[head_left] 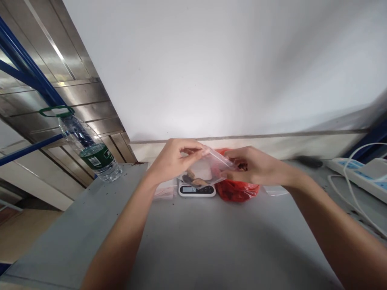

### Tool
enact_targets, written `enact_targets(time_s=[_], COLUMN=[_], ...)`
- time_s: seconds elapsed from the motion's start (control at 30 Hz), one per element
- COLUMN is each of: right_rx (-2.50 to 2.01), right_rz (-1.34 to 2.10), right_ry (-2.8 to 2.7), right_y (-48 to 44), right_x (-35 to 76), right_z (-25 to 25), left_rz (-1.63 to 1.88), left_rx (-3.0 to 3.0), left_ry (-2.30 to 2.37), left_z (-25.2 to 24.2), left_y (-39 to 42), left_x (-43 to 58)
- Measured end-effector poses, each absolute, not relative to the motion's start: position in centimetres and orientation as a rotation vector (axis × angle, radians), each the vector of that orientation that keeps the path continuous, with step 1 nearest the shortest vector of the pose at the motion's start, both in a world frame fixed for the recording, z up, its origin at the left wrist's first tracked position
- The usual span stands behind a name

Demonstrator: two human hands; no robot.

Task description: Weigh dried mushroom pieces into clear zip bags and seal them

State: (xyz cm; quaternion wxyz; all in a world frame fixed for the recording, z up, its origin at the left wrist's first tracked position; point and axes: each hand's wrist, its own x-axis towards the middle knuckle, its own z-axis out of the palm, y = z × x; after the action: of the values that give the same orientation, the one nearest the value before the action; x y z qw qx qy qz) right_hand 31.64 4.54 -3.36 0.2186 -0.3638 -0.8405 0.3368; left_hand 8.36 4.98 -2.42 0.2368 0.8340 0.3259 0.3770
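A clear zip bag (201,173) with several brownish dried pieces inside hangs tilted between my hands, above a small white digital scale (197,191). My left hand (178,159) pinches the bag's upper left edge between thumb and fingers. At the bag's right end, my right hand (250,167) has its fingers closed around the edge; its fingertips are partly hidden. The scale's display is lit, and the bag covers much of its top. Directly behind and below my right hand sits a red plastic bag (237,191). Flat clear bags (165,190) lie left of the scale.
A large plastic bottle (95,151) with a green handle stands at the grey table's (193,241) left edge. On the right are a white power strip (359,173), a white cable and a dark object (308,161). A white wall (211,68) rises behind.
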Motion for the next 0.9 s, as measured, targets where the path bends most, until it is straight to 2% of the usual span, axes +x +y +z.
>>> enact_targets(time_s=[0.2, 0.43, 0.6, 0.77, 0.9], right_rx=[-1.028, -1.06, -1.196, -1.12, -1.142], right_rz=[1.217, 1.397, 1.573, 1.315, 0.853], right_ry=[-2.435, -2.336, -1.9, -1.406, -1.51], right_y=[3.5, 4.3, 2.8, 0.8, 0.8], right_x=[31.1, 34.7, 39.1, 43.4, 46.3], right_z=[-2.9, -3.6, -4.2, -5.2, -6.5], left_rz=[1.256, 1.288, 1.263, 1.09, 0.807], left_rx=[2.526, 2.352, 2.201, 2.201, 2.415], left_ry=[0.596, 0.767, 0.872, 0.917, 0.928], left_z=[-3.2, -3.2, -4.2, -5.1, -6.5], left_y=[4.2, 4.8, 5.6, 5.3, 4.6], left_x=[10.2, 10.7, 11.5, 13.2, 14.9])
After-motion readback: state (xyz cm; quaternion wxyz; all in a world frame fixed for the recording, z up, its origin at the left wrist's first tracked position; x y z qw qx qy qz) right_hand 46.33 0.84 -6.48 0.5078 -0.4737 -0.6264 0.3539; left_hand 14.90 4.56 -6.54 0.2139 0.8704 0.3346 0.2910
